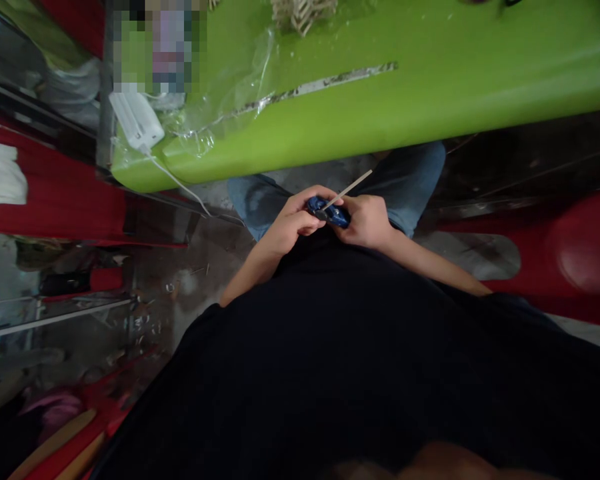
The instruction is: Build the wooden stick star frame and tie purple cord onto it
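In my lap, below the table edge, both hands close around a small dark-blue object (338,215) with a shiny spot on it; its kind is not clear. My left hand (296,217) grips its left end, thumb and fingers bent around it. Wrapped over the right end, my right hand (366,219) is closed too. A thin pale wooden stick (353,185) juts from the object up and to the right, passing over my right hand's knuckle side. Its lower end meets the blue object near my left fingertips, and which hand steadies the stick is not clear.
A green-covered table (455,87) lies ahead, bearing clear plastic wrap (230,113), a white power strip (137,120) with a cable, and a bundle of wooden sticks (305,12). Red plastic stools (585,247) stand at the right. Litter dots the floor (180,293) at left.
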`<action>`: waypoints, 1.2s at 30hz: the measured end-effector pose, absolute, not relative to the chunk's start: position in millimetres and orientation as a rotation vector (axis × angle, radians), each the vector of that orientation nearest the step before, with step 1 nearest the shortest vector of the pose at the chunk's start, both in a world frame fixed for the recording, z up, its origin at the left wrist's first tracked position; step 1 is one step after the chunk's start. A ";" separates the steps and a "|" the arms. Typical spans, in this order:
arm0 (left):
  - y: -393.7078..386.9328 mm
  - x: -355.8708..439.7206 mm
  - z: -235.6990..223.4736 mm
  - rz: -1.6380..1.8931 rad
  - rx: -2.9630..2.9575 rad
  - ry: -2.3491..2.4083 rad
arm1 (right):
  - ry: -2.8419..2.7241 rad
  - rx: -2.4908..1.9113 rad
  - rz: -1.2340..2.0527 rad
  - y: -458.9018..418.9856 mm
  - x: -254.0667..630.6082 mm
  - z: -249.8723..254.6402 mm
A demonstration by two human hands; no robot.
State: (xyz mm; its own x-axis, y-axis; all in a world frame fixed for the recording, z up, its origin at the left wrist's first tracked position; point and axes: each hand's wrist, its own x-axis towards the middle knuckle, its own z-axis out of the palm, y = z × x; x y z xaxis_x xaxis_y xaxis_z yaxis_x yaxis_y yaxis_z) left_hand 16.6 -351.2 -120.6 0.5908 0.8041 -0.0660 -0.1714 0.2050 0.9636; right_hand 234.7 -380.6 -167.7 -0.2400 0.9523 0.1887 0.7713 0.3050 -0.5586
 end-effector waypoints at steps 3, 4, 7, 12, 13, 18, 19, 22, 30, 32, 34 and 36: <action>-348.0 13.7 -116.2 0.612 0.978 0.586 | -2.110 -1.499 0.435 -380.4 233.9 -168.7; -347.0 11.7 -114.7 0.577 0.948 0.566 | -2.116 -1.491 0.423 -380.2 233.7 -168.8; -344.4 4.7 -112.2 0.500 0.954 0.534 | -2.158 -1.478 0.407 -379.6 233.6 -168.6; -343.5 -1.3 -114.6 0.443 1.058 0.571 | -2.223 -1.493 0.418 -378.9 234.0 -167.7; -343.9 -1.1 -114.8 0.430 1.054 0.583 | -2.231 -1.497 0.424 -379.0 234.3 -167.4; -351.8 2.2 -109.3 0.390 0.975 0.683 | -2.350 -1.491 0.456 -379.7 239.3 -165.6; -354.4 2.5 -107.3 0.387 0.964 0.717 | -2.392 -1.482 0.459 -379.7 240.8 -165.3; -361.1 1.5 -102.0 0.346 0.939 0.797 | -2.511 -1.455 0.464 -378.8 244.4 -164.5; -360.9 -3.7 -99.6 0.295 0.873 0.850 | -2.596 -1.450 0.489 -377.0 241.3 -164.2; -361.0 -3.3 -100.4 0.305 0.876 0.863 | -2.597 -1.454 0.503 -377.4 240.9 -164.4; -361.9 -2.6 -102.0 0.307 0.870 0.864 | -2.594 -1.458 0.511 -377.6 241.2 -164.7; -363.1 -2.3 -104.8 0.318 0.863 0.852 | -2.590 -1.457 0.523 -377.2 241.9 -165.3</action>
